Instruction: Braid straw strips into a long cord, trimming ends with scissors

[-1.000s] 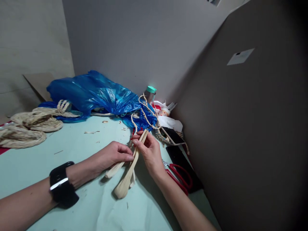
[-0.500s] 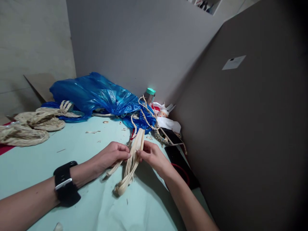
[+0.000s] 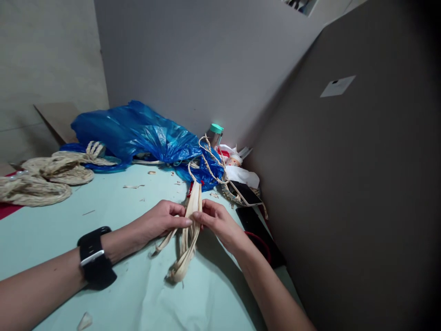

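A bundle of pale dried plant-fibre strips [image 3: 182, 264] hangs between my hands, its broad upper end pointing away from me and its knotted lower end near the table. My left hand [image 3: 167, 218] pinches the left side of the strips between thumb and fingers. From the other side, my right hand [image 3: 217, 223] grips the same bundle, thumb on top and fingertips partly hidden behind it. A thinner strip [image 3: 167, 241] trails below my left hand. Just beyond the bundle, a thin braided cord [image 3: 208, 161] loops over the blue plastic bag [image 3: 138, 135].
Coiled hanks of braided fibre [image 3: 69, 170] lie at the left. On the right are a phone [image 3: 246, 194], a dark flat object [image 3: 255, 230] and a green-lidded bottle [image 3: 216, 133]. Fibre scraps dot the pale green table cover [image 3: 117, 202]. Grey partitions [image 3: 344, 184] rise behind and at right.
The upper end of the strips has shifted slightly left and looks narrower. My left thumb has slid further across the bundle, and both hands have come closer together.
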The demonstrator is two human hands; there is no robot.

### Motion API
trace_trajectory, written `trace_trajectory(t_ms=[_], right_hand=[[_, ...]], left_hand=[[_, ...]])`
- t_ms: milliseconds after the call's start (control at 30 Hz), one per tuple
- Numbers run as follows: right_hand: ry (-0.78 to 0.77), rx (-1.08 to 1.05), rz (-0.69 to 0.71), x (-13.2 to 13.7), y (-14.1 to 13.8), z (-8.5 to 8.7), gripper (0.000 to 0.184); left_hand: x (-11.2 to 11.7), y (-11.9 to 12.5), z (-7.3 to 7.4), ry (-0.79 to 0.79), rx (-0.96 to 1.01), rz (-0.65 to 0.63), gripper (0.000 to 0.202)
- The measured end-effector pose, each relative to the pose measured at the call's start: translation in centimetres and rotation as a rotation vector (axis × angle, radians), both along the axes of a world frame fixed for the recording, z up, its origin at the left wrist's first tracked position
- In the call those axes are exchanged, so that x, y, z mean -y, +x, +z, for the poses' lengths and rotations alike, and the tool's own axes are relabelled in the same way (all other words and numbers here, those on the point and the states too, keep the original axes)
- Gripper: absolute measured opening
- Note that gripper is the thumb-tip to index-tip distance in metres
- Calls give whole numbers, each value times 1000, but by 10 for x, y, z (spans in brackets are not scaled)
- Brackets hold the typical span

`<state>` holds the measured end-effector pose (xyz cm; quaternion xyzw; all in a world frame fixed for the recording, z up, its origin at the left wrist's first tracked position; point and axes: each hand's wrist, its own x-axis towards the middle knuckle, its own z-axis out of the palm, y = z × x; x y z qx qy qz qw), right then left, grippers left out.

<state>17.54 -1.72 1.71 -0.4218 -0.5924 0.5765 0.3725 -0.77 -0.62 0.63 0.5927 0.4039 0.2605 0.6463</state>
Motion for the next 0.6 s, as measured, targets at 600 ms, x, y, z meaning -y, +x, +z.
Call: trace_trajectory(t_ms=[600], right_hand=[[58,217,65,0,10,-1,39]], left_hand=[[-2,-5,-4,-27,4,-2,22]])
